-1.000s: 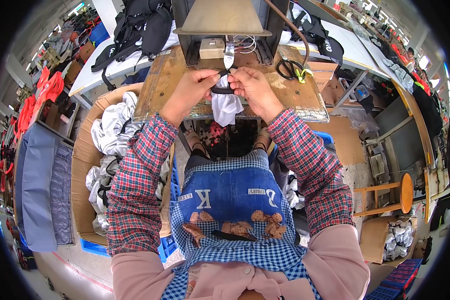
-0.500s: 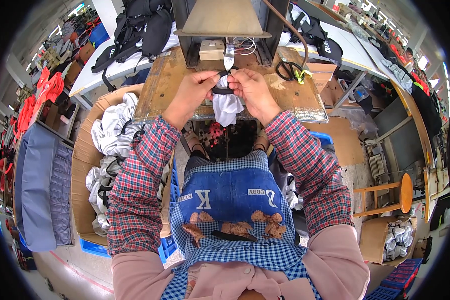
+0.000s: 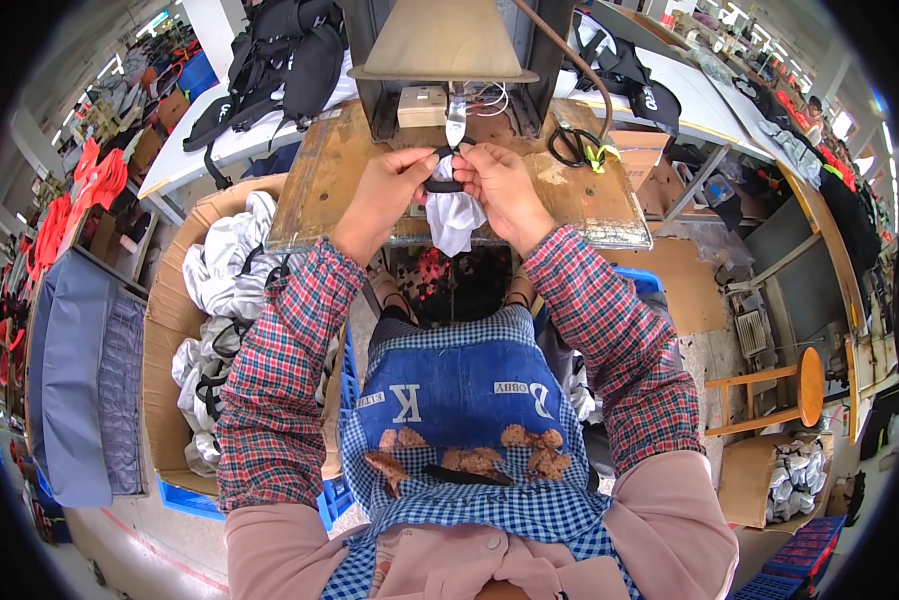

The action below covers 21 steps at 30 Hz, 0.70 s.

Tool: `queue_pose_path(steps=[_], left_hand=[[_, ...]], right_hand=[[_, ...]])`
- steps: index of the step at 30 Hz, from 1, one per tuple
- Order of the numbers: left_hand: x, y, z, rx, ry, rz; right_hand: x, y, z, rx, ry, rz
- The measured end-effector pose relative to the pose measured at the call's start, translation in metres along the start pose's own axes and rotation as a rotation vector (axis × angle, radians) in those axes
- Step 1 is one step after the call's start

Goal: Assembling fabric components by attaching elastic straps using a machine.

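Both hands are raised in front of me over the near edge of a worn wooden worktable (image 3: 370,160). My left hand (image 3: 382,195) pinches the left side of a black strap (image 3: 443,186), thumb and fingers closed. My right hand (image 3: 505,190) pinches its right side close by. From the strap a bunched white cloth (image 3: 456,222) hangs down past the table edge. Just beyond my fingertips a flat metal tip (image 3: 456,125) points down from the machine (image 3: 445,40) with a cone-shaped hood. Fingers partly hide the strap where it meets the tip.
Black-handled scissors (image 3: 570,148) with a yellow-green tie lie right of my hands. A cardboard box (image 3: 175,390) of white pieces with black straps stands at my left. Black bags (image 3: 290,70) lie on a white table behind. A wooden stool (image 3: 810,385) stands at right.
Both hands have shifted very slightly left with the strap and cloth. The upper part of the strap sits a little lower, near the metal tip. Both hands keep their pinch.
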<state>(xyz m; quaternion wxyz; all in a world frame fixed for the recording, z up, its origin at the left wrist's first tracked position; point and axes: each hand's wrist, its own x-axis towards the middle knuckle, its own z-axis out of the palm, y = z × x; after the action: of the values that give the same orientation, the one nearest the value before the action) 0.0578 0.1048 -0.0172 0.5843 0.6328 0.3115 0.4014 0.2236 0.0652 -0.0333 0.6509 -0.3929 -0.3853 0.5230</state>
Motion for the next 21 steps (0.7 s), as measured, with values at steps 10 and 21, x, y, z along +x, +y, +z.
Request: queue_pose_path(steps=[10, 21], left_hand=[[0.0002, 0.0006, 0.0012, -0.025, 0.015, 0.0], [-0.0004, 0.0009, 0.0009, -0.033, 0.003, -0.006]], right_hand=[[-0.0003, -0.0005, 0.0001, 0.027, 0.016, 0.001], [0.0002, -0.0004, 0.0005, 0.048, 0.032, -0.009]])
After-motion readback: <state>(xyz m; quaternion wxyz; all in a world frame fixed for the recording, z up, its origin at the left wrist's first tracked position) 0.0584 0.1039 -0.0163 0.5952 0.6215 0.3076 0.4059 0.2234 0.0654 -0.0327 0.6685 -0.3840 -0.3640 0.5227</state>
